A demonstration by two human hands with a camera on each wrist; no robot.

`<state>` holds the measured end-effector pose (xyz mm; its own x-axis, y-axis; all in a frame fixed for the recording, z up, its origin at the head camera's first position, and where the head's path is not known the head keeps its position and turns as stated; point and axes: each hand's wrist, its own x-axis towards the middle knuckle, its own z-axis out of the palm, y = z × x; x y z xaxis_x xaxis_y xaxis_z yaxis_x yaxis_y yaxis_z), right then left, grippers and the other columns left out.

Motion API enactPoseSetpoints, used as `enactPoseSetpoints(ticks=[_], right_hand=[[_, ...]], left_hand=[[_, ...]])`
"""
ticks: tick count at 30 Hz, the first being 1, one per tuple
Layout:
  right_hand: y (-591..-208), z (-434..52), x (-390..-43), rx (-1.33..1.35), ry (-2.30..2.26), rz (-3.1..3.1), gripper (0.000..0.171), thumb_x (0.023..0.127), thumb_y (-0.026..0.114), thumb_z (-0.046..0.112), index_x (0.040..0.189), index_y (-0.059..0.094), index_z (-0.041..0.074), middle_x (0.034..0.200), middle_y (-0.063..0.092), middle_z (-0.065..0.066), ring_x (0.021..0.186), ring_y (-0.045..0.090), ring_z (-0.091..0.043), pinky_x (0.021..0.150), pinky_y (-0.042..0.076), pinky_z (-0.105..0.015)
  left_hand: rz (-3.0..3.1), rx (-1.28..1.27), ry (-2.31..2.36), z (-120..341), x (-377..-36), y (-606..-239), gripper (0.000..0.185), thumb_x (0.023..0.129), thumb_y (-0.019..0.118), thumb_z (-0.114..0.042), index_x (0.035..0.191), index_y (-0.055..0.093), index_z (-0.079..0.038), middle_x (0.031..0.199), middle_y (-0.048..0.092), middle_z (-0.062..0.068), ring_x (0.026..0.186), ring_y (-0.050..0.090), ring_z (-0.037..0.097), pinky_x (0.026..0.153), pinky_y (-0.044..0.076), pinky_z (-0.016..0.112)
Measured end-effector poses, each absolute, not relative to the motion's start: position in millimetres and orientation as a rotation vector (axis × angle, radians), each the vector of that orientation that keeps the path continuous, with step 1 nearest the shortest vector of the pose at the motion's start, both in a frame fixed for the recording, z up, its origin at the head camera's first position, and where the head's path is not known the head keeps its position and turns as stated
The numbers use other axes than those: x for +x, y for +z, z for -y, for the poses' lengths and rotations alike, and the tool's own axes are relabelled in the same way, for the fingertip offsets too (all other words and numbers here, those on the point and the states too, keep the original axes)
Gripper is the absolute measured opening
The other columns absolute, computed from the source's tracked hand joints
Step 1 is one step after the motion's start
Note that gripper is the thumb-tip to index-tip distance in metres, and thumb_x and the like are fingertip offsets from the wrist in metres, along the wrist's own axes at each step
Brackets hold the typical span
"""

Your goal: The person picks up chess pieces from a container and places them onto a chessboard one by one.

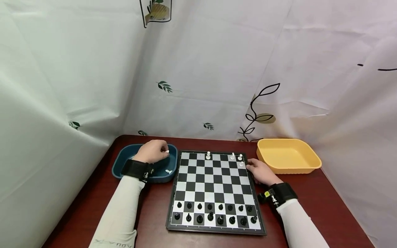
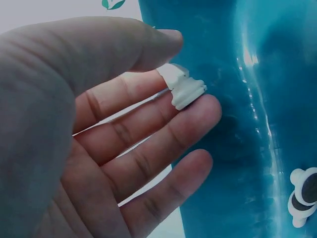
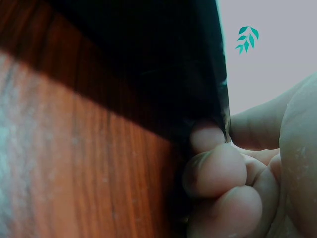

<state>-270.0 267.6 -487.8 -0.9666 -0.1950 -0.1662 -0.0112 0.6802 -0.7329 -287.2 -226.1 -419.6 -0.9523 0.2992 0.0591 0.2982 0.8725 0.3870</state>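
My left hand (image 1: 152,151) is over the blue tray (image 1: 116,165) and pinches a white chess piece (image 2: 185,87) between thumb and fingers. The piece's base shows in the left wrist view; the thumb covers part of its top. At the chessboard's (image 1: 204,177) right edge, near the far corner, my right hand (image 1: 262,171) grips the rim. Its fingers (image 3: 218,171) curl at the board's side in the right wrist view. Several white pieces stand at the far right of the board, among them one on the corner square (image 1: 240,157) and a pawn (image 1: 241,164).
Two rows of black pieces (image 1: 220,219) stand along the board's near side. Another white piece stands alone on the far row (image 1: 208,155). More white pieces (image 1: 169,171) lie in the blue tray. A yellow tray (image 1: 289,171) sits at the back right of the brown table (image 1: 152,213).
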Motion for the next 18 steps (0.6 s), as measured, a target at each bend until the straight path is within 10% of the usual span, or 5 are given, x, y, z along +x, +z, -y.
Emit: enactPoseSetpoints(ticks=[18], right_hand=[[-487.3, -269.9, -270.2, -0.176, -1.138, -2.670, 0.043, 0.116, 0.050, 0.018, 0.150, 0.056, -0.007, 0.070, 0.062, -0.008, 0.050, 0.058, -0.024, 0.050, 0.051, -0.041]], left_hand=[[-3.115, 0.554, 0.959, 218.4, -280.4, -407.4, 0.015, 0.105, 0.080, -0.030, 0.114, 0.080, -0.018, 0.109, 0.079, 0.001, 0.097, 0.072, 0.021, 0.086, 0.060, 0.047]])
